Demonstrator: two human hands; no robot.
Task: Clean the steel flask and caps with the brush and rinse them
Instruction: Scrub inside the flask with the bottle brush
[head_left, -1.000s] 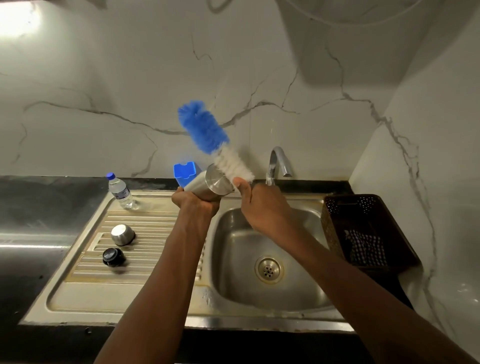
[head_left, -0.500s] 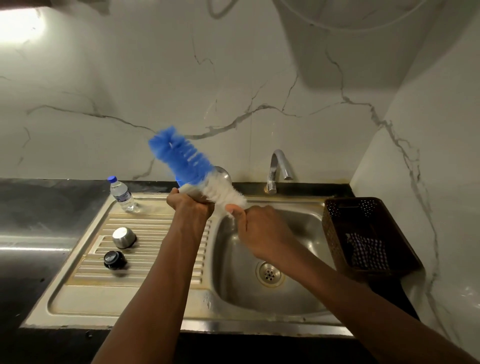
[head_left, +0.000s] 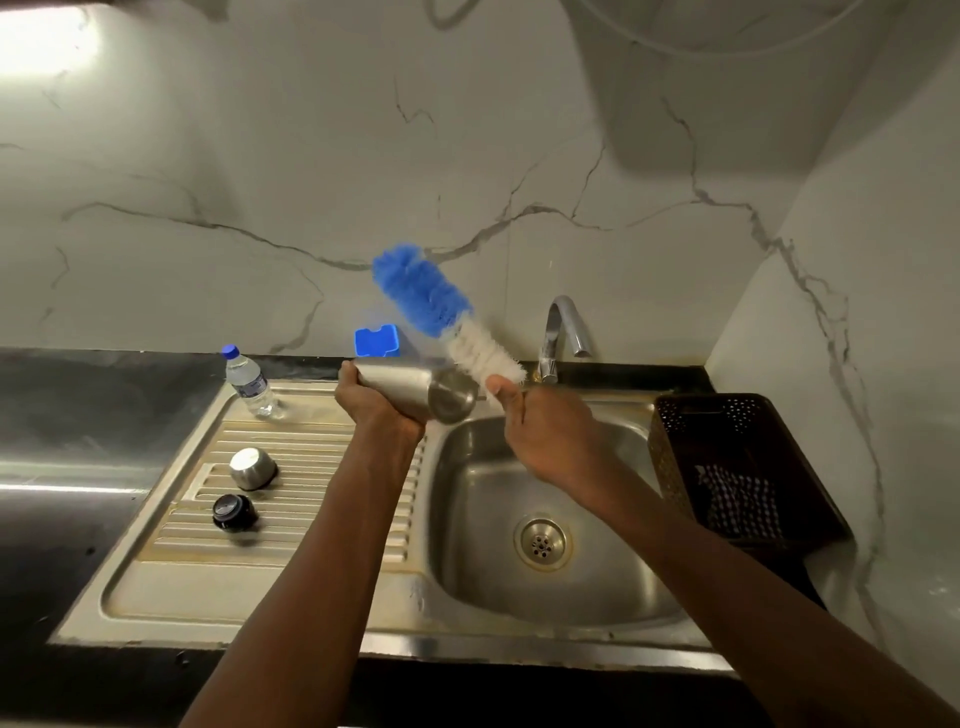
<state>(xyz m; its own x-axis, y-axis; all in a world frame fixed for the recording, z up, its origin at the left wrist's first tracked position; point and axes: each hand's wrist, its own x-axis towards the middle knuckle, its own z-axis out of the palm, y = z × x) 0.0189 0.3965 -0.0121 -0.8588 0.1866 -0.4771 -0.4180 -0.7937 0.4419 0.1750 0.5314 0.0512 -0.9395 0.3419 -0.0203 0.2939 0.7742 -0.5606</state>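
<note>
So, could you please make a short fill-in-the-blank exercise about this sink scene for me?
1. The left hand grips the flask; the right hand holds the ___.
2. ___ caps lie on the drainboard.
3. The checked cloth lies in the ___.
Missing words: brush; two; basket.
</note>
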